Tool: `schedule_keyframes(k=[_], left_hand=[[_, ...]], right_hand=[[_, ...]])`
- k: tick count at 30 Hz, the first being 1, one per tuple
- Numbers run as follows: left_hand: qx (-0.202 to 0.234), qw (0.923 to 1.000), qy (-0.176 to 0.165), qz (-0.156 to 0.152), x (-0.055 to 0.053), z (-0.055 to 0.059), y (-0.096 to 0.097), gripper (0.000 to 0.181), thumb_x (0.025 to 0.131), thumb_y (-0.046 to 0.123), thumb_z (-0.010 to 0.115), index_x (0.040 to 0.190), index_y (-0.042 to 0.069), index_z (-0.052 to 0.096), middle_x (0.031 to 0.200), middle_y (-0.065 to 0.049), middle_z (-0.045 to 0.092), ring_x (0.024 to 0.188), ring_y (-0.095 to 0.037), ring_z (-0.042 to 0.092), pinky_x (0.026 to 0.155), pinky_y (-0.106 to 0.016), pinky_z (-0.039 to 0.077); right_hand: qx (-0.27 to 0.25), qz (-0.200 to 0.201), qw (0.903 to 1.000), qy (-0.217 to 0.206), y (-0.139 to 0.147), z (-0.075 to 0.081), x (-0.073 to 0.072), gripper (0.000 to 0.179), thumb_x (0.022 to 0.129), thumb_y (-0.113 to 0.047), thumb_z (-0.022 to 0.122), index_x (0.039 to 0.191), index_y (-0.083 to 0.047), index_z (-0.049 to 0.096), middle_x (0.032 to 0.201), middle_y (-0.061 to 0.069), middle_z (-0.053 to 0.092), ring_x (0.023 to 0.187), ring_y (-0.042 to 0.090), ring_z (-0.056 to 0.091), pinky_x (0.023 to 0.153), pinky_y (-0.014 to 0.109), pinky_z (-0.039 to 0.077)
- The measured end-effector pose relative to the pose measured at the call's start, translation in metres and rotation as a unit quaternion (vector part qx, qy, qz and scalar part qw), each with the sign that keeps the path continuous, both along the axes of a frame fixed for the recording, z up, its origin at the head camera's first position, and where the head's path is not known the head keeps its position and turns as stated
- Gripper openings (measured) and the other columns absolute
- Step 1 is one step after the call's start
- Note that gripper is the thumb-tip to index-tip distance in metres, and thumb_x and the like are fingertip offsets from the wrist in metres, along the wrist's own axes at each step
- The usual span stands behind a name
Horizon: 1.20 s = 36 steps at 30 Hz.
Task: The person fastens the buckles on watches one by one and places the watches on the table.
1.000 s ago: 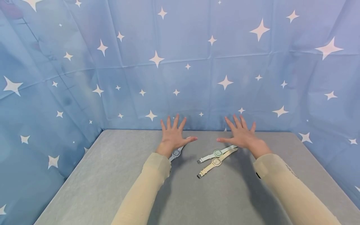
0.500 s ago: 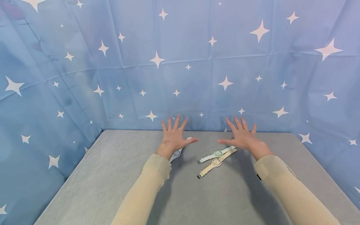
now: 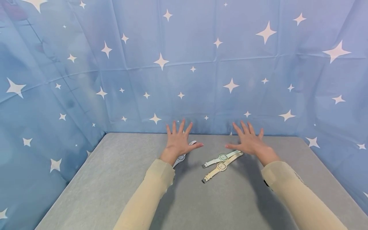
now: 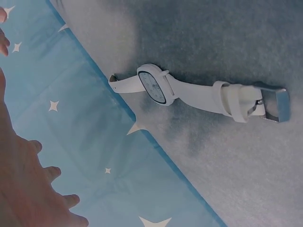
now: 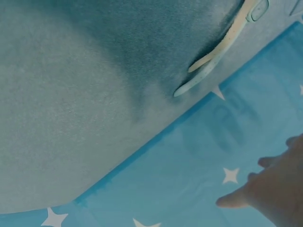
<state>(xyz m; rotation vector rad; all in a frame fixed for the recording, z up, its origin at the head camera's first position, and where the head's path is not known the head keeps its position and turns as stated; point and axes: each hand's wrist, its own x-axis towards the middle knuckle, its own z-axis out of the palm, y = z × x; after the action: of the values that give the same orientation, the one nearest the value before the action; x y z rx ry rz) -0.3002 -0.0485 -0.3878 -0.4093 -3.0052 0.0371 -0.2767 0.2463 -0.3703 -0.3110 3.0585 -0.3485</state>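
Note:
Both hands hover over the far half of the table with fingers spread and nothing held. My left hand [image 3: 177,143] partly covers a white wristwatch [image 3: 181,157] in the head view. The left wrist view shows that white watch [image 4: 156,87] lying unbuckled, its metal buckle [image 4: 274,105] toward the right. My right hand [image 3: 250,142] is above the strap ends of two more watches. One is a pale green watch [image 3: 223,157], and a cream watch [image 3: 221,166] lies just in front, their straps meeting at the far end. In the right wrist view only the strap tips and part of the green watch show.
A grey table [image 3: 95,185] with rounded far corners carries the watches. Blue curtain cloth [image 3: 198,41] printed with white stars hangs behind it and along both sides. The hands cast shadows on the tabletop.
Both hands have drifted very slightly nearer and to the right in the head view, fingers still spread. The watches stay where they were.

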Motion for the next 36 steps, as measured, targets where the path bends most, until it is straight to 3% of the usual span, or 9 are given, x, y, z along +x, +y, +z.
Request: schedule_keyframes(k=[15,30,36], left_hand=[[0.002,0.9998,0.011,-0.014,0.004,-0.005,0.0,0.106,0.077,0.093,0.036,0.161,0.035,0.007,0.17,-0.005,0.006,0.155,-0.043,0.007,0.122,-0.065,0.007],[0.006,0.9997,0.007,-0.024,0.012,-0.007,-0.003,0.104,0.078,0.091,0.039,0.161,0.035,0.009,0.169,-0.005,0.01,0.154,-0.043,0.009,0.122,-0.064,0.009],[0.021,0.9992,0.009,-0.033,0.016,-0.007,-0.003,0.103,0.078,0.089,0.042,0.16,0.035,0.011,0.169,-0.005,0.012,0.154,-0.044,0.009,0.122,-0.064,0.01]], right_hand=[[-0.004,0.008,0.9999,0.012,0.003,-0.005,0.003,0.111,0.083,-0.073,0.061,0.161,-0.012,0.009,0.165,0.027,-0.002,0.15,0.052,-0.006,0.104,0.084,-0.009],[-0.01,0.009,0.999,0.041,0.008,-0.014,0.006,0.112,0.08,-0.075,0.062,0.16,-0.011,0.016,0.163,0.029,0.011,0.149,0.054,0.005,0.106,0.084,-0.003],[-0.003,0.011,0.9993,0.035,0.008,-0.015,0.008,0.109,0.084,-0.068,0.064,0.16,-0.01,0.013,0.163,0.03,0.01,0.148,0.054,0.006,0.104,0.085,-0.001]])
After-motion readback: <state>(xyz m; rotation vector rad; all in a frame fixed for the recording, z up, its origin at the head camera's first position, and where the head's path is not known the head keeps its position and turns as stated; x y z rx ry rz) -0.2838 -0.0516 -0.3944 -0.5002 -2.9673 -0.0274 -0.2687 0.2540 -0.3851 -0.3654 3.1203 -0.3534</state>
